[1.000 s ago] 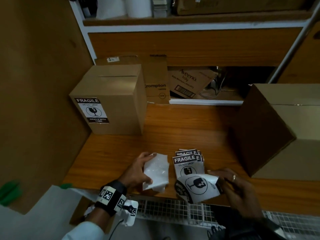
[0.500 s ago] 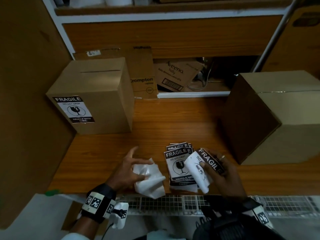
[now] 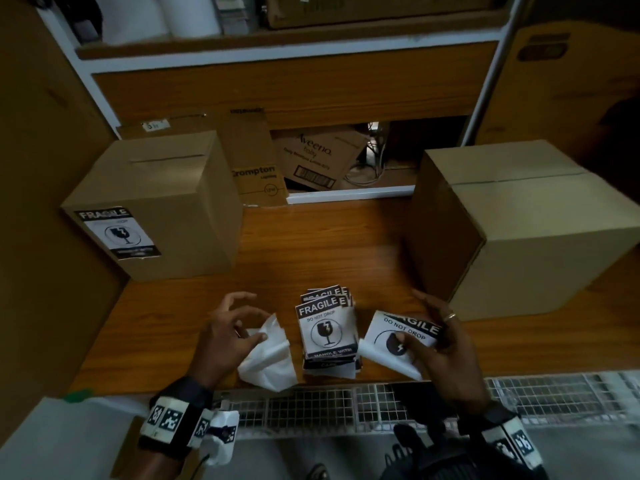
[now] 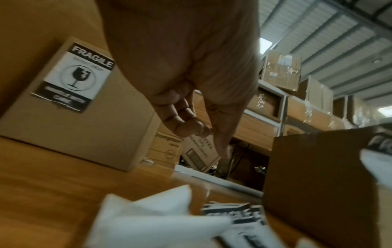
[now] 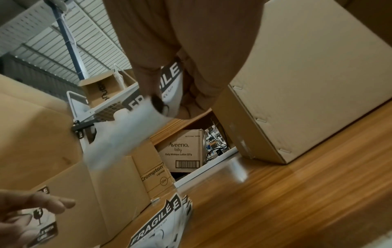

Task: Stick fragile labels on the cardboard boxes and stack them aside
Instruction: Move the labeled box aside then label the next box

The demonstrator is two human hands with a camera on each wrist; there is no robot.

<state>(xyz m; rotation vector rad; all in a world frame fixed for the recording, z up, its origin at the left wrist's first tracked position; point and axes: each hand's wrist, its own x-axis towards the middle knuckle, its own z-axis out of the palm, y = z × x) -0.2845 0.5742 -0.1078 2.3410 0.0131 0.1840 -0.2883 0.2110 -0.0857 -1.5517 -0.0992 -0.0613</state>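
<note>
A sealed cardboard box [image 3: 162, 188] at the back left carries a fragile label [image 3: 116, 233] on its front. A second, bare cardboard box [image 3: 526, 233] stands at the right. Between them, near the table's front edge, lies a stack of fragile labels [image 3: 327, 332]. My right hand [image 3: 436, 341] pinches one label [image 3: 394, 336], thumb on its face, just right of the stack; its lower edge curls white. My left hand [image 3: 242, 317] hovers with loosely curled fingers over crumpled white backing paper [image 3: 268, 358] and holds nothing. The left wrist view shows the same fingers [image 4: 186, 120] apart from the paper [image 4: 152, 218].
The wooden table [image 3: 325, 244] has bare room in the middle. Behind it, flattened Crompton [image 3: 256, 171] and Aveeno [image 3: 318, 157] cartons lean in a shelf opening. A wire grid [image 3: 311, 407] runs along the front edge. A brown wall [image 3: 41, 168] closes the left side.
My left hand has lifted off the backing paper, which now lies loose on the table. My right hand has carried its label rightward, away from the stack, and turned it face up.
</note>
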